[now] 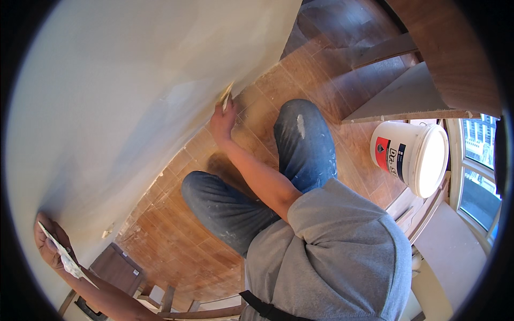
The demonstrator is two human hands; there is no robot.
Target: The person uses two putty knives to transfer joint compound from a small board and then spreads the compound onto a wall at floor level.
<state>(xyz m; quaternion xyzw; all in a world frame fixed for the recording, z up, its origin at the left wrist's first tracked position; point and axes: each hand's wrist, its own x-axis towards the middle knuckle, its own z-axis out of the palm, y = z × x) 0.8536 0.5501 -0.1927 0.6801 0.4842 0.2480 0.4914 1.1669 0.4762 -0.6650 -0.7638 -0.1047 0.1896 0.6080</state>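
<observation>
My right hand [223,123] is closed round a putty knife [227,96], whose blade lies at the lower part of the pale wall [123,85], a little above the floor. The blade catches yellowish light. Out at the far left, my left hand [49,243] grips a thin flat plate [67,260], seen nearly edge-on, with white putty smeared along it. That hand is beside the wall as well. A smoother, shinier patch shows on the wall near the knife.
Wood-look floor [187,251] runs along the wall's foot, with pale crumbs at the joint. A white bucket [409,155] stands at right, near a window [479,166]. A wooden panel [444,48] overhangs at upper right. A brown box [118,267] sits lower left.
</observation>
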